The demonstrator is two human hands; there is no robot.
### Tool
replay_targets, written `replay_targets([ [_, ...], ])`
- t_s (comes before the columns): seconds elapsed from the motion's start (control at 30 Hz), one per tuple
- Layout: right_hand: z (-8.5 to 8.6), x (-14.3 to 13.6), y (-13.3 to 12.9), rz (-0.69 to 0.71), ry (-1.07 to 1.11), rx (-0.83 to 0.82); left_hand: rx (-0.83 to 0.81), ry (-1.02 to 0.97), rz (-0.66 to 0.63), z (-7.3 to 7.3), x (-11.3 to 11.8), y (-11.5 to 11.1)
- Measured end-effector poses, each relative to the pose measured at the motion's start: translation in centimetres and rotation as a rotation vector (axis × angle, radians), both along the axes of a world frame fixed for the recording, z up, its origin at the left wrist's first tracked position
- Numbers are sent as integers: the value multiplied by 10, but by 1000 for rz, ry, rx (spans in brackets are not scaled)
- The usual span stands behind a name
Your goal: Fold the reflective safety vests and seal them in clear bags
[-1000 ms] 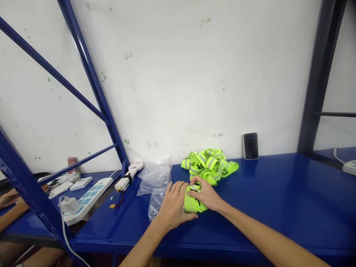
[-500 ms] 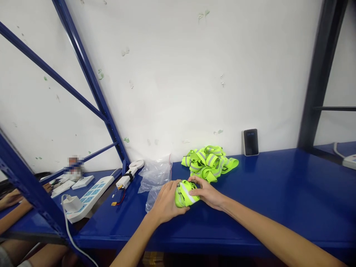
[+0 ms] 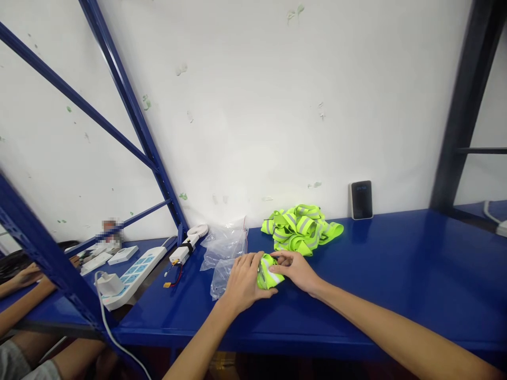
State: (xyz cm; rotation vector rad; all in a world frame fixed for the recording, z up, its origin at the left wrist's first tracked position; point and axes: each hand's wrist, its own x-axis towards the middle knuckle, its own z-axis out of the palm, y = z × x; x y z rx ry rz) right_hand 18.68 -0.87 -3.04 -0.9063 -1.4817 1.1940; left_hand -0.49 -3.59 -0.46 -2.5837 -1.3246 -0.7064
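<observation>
Item 1. Small folded bundle of yellow-green reflective strap (image 3: 268,277), lying on the blue tabletop (image 3: 396,264) near its front edge, at about 7 o'clock from the loose heap. Pressed between both hands, seemingly to keep the folds compact and stop them springing open.

Item 2. Left hand (image 3: 243,282), palm down, fingers curled over the bundle's left side; grip closed on the strap, pinning it to the tabletop.

Item 3. Right hand (image 3: 295,270), closing in from 3 o'clock, thumb and fingertips pinching the bundle's right end; grip narrow, holding the strap.

Item 4. Loose heap of reflective straps (image 3: 301,228), unfolded and tangled, at 1 o'clock from the hands, close to the wall; kept within easy reach.

Item 5. Clear plastic bags (image 3: 224,250), crumpled, just beside the left hand at 10 o'clock, partly tucked under it.

Item 6. Dark phone-like device (image 3: 360,200), upright, leaning on the wall at 2 o'clock, well apart from the hands.

Item 7. White handheld fan (image 3: 189,244) and white power strip (image 3: 132,274), farther left at 9 to 10 o'clock. Another person's hand (image 3: 27,274) at far left.
</observation>
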Motion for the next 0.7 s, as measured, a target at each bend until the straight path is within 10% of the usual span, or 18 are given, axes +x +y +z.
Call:
replay_targets([
  [0.4,-8,-6,3,-155,67,108,58,55,-24,3,44,3],
  [0.7,-2,0,-7,77,61,-37,12,2,-57,13,45,2],
])
